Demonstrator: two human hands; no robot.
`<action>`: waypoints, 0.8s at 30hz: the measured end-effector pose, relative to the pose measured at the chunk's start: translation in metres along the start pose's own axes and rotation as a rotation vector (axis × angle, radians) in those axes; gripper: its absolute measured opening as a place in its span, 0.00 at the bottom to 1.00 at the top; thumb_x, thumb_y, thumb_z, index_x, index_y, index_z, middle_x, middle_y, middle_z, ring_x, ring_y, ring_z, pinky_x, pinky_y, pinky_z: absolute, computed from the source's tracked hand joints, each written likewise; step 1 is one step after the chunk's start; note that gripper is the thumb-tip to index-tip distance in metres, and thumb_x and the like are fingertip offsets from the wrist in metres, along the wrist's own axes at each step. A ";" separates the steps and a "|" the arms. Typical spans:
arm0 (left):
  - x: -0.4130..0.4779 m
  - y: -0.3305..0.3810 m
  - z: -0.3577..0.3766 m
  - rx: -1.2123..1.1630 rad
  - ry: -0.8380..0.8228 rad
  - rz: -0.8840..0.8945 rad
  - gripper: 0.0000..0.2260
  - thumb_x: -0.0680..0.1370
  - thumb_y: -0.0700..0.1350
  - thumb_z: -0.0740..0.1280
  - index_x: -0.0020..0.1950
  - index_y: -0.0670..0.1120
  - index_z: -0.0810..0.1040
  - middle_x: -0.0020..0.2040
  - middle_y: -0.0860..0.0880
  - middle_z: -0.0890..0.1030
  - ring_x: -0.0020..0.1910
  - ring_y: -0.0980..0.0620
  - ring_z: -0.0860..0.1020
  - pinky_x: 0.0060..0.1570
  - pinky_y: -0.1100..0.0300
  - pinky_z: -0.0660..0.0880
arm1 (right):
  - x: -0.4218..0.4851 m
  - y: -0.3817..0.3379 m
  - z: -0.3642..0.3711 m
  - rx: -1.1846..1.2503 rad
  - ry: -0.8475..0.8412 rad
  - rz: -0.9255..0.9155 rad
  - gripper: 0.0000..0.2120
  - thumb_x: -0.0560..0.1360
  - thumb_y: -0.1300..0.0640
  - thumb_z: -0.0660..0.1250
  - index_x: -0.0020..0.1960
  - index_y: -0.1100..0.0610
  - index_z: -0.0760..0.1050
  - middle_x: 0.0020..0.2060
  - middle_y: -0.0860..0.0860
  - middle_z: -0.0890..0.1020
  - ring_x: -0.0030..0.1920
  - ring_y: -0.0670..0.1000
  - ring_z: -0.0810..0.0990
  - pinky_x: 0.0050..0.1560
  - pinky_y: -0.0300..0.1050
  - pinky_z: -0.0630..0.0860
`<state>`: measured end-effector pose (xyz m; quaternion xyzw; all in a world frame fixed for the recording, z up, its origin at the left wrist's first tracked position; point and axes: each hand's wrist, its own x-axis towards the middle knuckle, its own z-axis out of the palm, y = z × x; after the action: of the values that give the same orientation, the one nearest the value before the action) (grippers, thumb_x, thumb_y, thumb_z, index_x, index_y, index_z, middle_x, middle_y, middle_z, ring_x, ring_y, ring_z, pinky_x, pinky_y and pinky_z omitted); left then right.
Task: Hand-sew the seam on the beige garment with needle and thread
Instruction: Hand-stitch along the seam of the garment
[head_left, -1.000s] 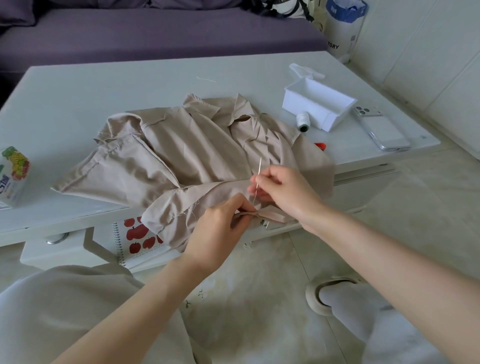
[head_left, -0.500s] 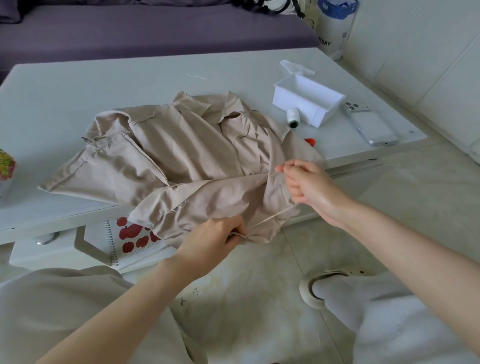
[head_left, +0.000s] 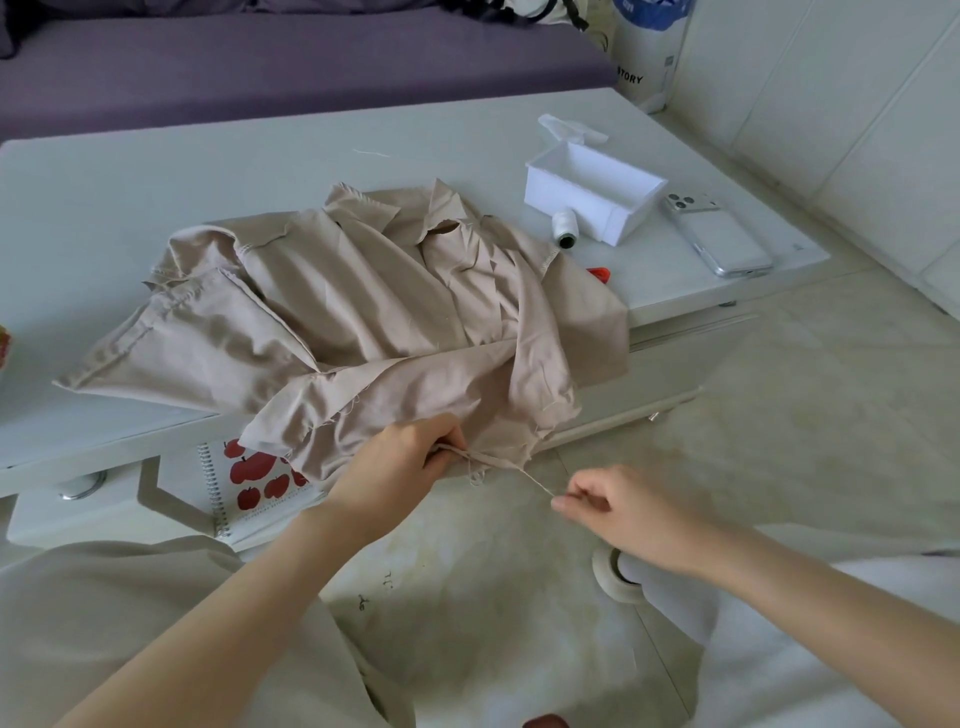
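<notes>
The beige garment (head_left: 363, 312) lies crumpled on the white table (head_left: 156, 182), its lower edge hanging over the table's front. My left hand (head_left: 400, 467) pinches that hanging hem at the seam. A beige thread (head_left: 524, 475) runs taut from the seam down and right to my right hand (head_left: 618, 512), which pinches its end below the table edge. The needle is too small to make out in my right hand's fingers.
A white plastic box (head_left: 597, 189) with a spool of thread (head_left: 563, 228) beside it stands at the table's right. A phone (head_left: 719, 239) lies near the right edge, a small red thing (head_left: 600, 273) by the garment. An apple-print notebook (head_left: 254, 480) sits under the table.
My right hand rose from the seam and then swung down and right of it, drawing the thread out taut. My left hand kept its pinch on the hem.
</notes>
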<state>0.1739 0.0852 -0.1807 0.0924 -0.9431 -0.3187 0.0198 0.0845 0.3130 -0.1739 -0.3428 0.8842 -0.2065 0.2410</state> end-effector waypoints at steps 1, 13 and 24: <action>0.000 -0.001 0.000 0.000 -0.001 -0.005 0.06 0.76 0.37 0.65 0.45 0.48 0.78 0.33 0.61 0.74 0.35 0.63 0.73 0.31 0.65 0.66 | -0.002 0.000 0.002 -0.028 -0.022 -0.002 0.17 0.77 0.46 0.63 0.32 0.50 0.68 0.22 0.42 0.71 0.25 0.44 0.67 0.30 0.38 0.61; -0.003 0.002 0.004 0.052 -0.080 0.010 0.03 0.78 0.44 0.66 0.48 0.50 0.78 0.43 0.56 0.81 0.42 0.53 0.77 0.44 0.54 0.74 | 0.010 -0.027 -0.029 0.534 0.402 -0.107 0.12 0.80 0.59 0.60 0.40 0.57 0.75 0.36 0.46 0.75 0.29 0.43 0.66 0.34 0.33 0.64; -0.006 -0.003 0.007 0.082 -0.112 0.024 0.03 0.79 0.46 0.65 0.48 0.49 0.77 0.42 0.55 0.81 0.40 0.52 0.77 0.40 0.56 0.73 | 0.029 -0.056 -0.055 1.004 0.435 -0.035 0.16 0.82 0.57 0.56 0.36 0.58 0.68 0.21 0.42 0.61 0.22 0.41 0.57 0.22 0.32 0.55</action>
<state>0.1799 0.0885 -0.1876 0.0637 -0.9560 -0.2843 -0.0330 0.0627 0.2650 -0.1086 -0.1498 0.7007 -0.6731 0.1830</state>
